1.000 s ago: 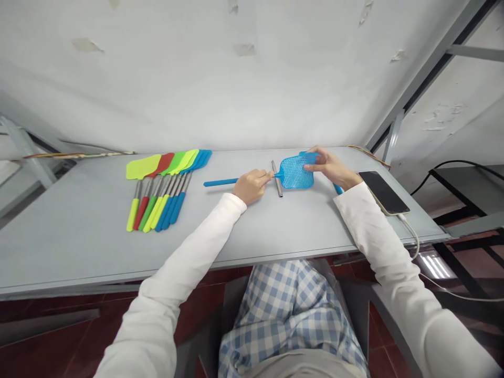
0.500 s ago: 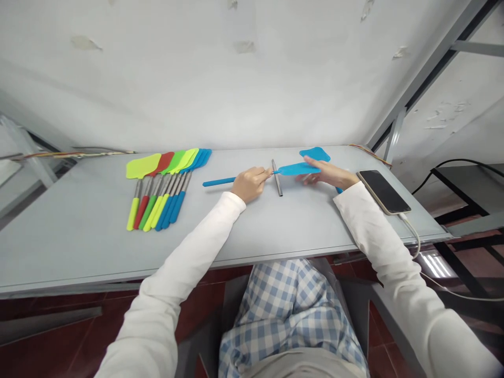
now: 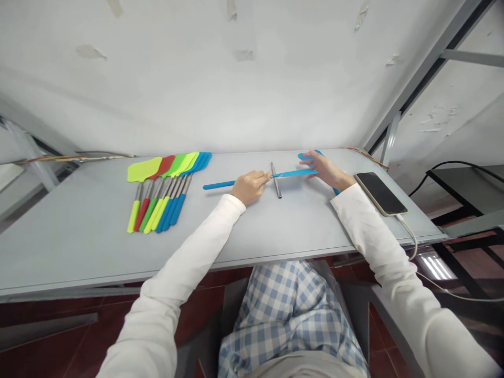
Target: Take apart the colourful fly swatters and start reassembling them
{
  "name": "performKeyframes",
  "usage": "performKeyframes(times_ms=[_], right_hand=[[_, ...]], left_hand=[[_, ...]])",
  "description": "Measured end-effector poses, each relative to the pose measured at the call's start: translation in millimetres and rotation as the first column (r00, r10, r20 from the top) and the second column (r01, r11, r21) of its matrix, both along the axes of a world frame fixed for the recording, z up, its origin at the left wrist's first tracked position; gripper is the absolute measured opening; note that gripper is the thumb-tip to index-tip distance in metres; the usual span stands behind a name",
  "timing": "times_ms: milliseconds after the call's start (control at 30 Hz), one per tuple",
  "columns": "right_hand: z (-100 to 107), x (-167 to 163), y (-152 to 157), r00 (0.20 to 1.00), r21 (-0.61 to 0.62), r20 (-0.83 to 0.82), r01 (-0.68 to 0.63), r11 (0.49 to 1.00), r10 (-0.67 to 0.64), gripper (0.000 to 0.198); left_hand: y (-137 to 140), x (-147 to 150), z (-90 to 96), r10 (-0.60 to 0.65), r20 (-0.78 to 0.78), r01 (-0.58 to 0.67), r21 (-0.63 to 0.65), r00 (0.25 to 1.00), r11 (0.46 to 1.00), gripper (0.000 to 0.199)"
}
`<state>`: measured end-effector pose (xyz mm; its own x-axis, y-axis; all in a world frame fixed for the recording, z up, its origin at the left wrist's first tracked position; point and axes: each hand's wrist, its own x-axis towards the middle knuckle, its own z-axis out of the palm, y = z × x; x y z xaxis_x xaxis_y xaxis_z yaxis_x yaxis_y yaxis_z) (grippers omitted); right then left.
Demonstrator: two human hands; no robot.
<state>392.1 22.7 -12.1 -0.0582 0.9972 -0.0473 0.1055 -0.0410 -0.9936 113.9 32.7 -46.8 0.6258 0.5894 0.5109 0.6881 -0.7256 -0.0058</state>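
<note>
Blue plastic fly swatter (image 3: pixel 293 174), flat head turned edge-on, in left hand (image 3: pixel 250 187), fingers closed around shaft, above tabletop (image 3: pixel 283 231). Right hand (image 3: pixel 328 170) at head's far end, fingers spread wide; cannot tell whether they touch it. Slim steel tube (image 3: pixel 277 184) crossing beneath shaft. Second blue swatter (image 3: pixel 302 156) partly hidden by right hand. Black-screened phone (image 3: pixel 381 193) with white cable (image 3: pixel 410 229) near right sleeve. Far left, overlapping row of yellow, red, green, blue swatters (image 3: pixel 158 212).

Grey table (image 3: pixel 98 249): coloured fly swatters (image 3: pixel 158 211), metal rod (image 3: pixel 277 188), phone (image 3: pixel 381 194).
</note>
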Motion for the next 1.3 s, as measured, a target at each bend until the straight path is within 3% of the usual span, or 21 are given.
performKeyframes(times_ms=[67, 133, 300, 500, 667, 833, 933, 1067, 1167, 1300], right_hand=[[-2, -2, -1, 0.995, -0.187, 0.024, -0.088, 0.978, 0.094, 0.048], [-2, -4, -3, 0.984, -0.216, 0.010, -0.170, 0.962, 0.176, 0.044], [1, -6, -3, 0.990, 0.121, -0.054, -0.121, 0.985, 0.128, 0.051], [13, -7, -8, 0.988, 0.380, 0.147, -0.012, 0.925, -0.048, 0.021], [17, -11, -12, 0.988, 0.507, 0.132, 0.002, 0.862, -0.080, 0.010], [16, -10, -12, 0.953, 0.542, 0.233, 0.038, 0.839, -0.194, 0.022], [13, -1, -11, 0.935, 0.541, 0.324, -0.060, 0.839, -0.142, 0.020], [21, 10, -15, 0.811, 0.353, 0.576, -0.359, 0.864, 0.102, 0.035], [34, -9, -22, 0.693, 0.338, 0.719, -0.415, 0.845, 0.053, 0.041], [43, -58, -26, 0.283, 0.228, 0.957, -0.584, 0.779, -0.067, 0.028]], left_hand=[[0, 0, -0.1, -0.001, -0.026, 0.001, 0.017, 1.000, 1.000, 0.037], [0, 0, 1.1, 0.003, -0.047, -0.002, 0.028, 0.999, 1.000, 0.037], [0, 1, 7.9, 0.028, -0.043, -0.027, 0.021, 0.999, 0.999, 0.038], [1, 1, 13.7, 0.055, 0.030, -0.056, 0.041, 0.998, 0.998, 0.038], [1, 0, 18.3, 0.064, 0.115, -0.062, -0.015, 0.991, 0.998, 0.039], [0, 1, 22.6, 0.040, 0.210, -0.023, -0.082, 0.977, 0.996, 0.037], [-2, 1, 23.9, 0.067, 0.139, -0.043, -0.168, 0.988, 0.985, 0.034], [-11, 7, 26.9, 0.080, -0.055, -0.090, -0.213, 0.995, 0.973, 0.030], [-23, 18, 33.0, 0.083, -0.103, -0.102, -0.196, 0.991, 0.975, 0.028], [-33, 33, 41.9, 0.129, -0.201, -0.174, -0.229, 0.971, 0.958, 0.035]])
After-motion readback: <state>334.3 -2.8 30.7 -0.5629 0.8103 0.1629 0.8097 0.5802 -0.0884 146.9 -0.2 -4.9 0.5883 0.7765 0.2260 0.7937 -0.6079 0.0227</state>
